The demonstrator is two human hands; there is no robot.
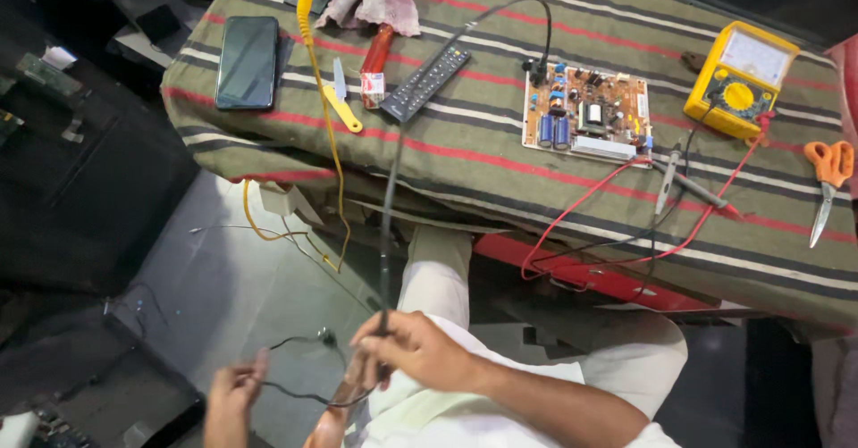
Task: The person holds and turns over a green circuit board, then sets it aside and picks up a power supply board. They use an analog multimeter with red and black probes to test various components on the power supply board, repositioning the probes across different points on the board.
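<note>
— What do the two hands hold?

— The right hand [420, 351] has its fingers closed around a long thin black cable [388, 225]. The left hand [234, 394] pinches the loose, curly end of that same cable, low down near the person's knees.

— Where does the cable go?

— It runs up, far from the hands, onto the table with the striped green and red cloth [500, 175]. It passes beside the long black remote control [426, 82] and plugs in at the square circuit board with blue parts [587, 113].

— How should the hands work well?

— I think softly. A hard pull could drag the board off the table. Keep the cable slack, and keep it away from the red wires [581, 202] of the yellow meter with a round dial [740, 79].
</note>
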